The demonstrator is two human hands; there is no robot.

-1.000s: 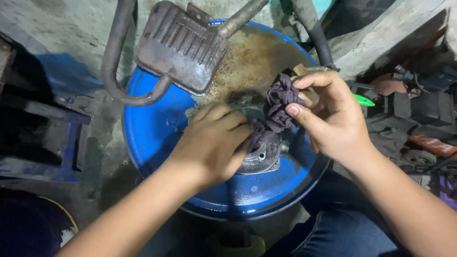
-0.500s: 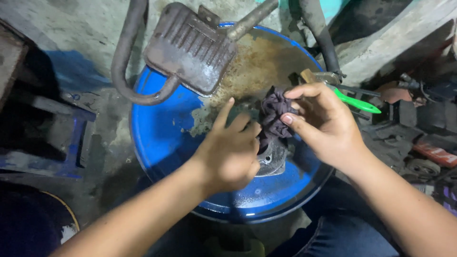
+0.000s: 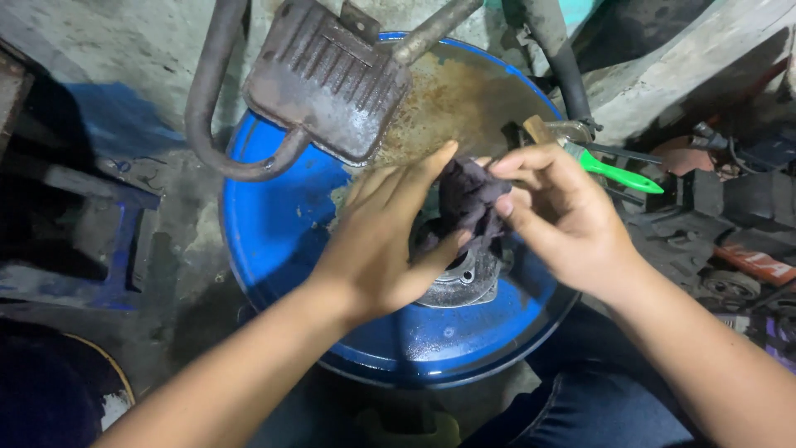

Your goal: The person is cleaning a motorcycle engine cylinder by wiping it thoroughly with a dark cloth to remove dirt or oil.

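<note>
Fingers of the right hand pinch a crumpled dark rag by its upper edge, thumb and fingertips clamped on the cloth, above the middle of a blue drum lid. Opposite, the left hand is spread open, fingers apart and pointing up and to the right, its palm and thumb against the rag's left side, gripping nothing. The rag hangs between the two hands, its long axis running roughly up and down, its lower end reaching toward a round grey metal part that sits on the lid just under the left thumb. Both hands touch the cloth; only the right one holds it. Behind them on the rust-stained back of the lid rests a ribbed, dirty metal muffler with a curved pipe. A green-handled tool lies at the lid's right rim. Around the drum is a cramped workshop floor, with dark parts heaped to the right.
</note>
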